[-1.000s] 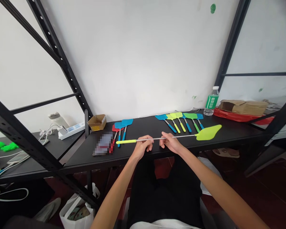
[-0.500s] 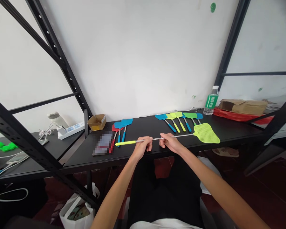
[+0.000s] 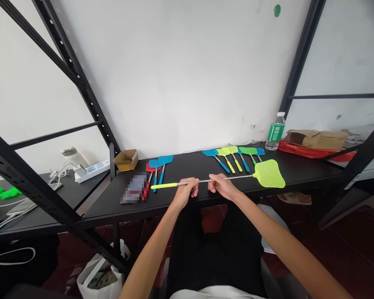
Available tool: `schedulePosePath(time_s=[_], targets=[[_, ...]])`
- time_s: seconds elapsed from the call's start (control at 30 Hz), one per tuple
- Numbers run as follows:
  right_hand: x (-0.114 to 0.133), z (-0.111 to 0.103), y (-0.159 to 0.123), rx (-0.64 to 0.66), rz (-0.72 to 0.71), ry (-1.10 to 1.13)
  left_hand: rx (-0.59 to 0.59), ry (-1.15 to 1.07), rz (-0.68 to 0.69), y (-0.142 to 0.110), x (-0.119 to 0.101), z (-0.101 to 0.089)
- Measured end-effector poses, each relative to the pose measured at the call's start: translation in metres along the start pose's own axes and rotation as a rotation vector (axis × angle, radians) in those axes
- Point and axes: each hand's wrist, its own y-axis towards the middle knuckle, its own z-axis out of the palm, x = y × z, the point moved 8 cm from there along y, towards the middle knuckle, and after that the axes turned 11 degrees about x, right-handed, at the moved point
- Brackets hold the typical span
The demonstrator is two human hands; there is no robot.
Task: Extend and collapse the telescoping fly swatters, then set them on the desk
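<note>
A yellow-green fly swatter with a long metal rod lies level across both hands, its handle to the left and its perforated head to the right. My left hand is closed on the rod just right of the handle. My right hand pinches the same rod farther right. Behind my right hand, several shorter swatters with blue, yellow and green heads lie in a row. On the left side of the table are two blue swatters and a red swatter.
The black table stands against a white wall. A small cardboard box and a blurred-out flat item are at left. A water bottle and a brown carton on red plastic are at right. Black rack posts frame both sides.
The swatter's head has turned slightly about its rod and looks a little more face-on. Both hands keep their places on the rod.
</note>
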Motion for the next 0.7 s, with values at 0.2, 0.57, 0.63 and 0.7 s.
schedulePosePath(time_s=[0.2, 0.57, 0.63, 0.7], targets=[[0.0024, 0.0007, -0.0006, 0.005, -0.012, 0.024, -0.006, -0.014, -0.001, 0.0002, 0.0007, -0.0002], [0.0016, -0.0016, -0.0003, -0.006, -0.025, 0.041, -0.019, -0.061, 0.046, -0.0012, -0.003, -0.0014], [0.0023, -0.0014, -0.0001, -0.004, -0.037, 0.051, -0.018, -0.051, 0.042, -0.0016, -0.0037, -0.001], [0.0028, -0.0012, 0.0001, -0.008, -0.045, 0.065, -0.015, -0.038, 0.041, -0.0018, -0.0039, -0.001]])
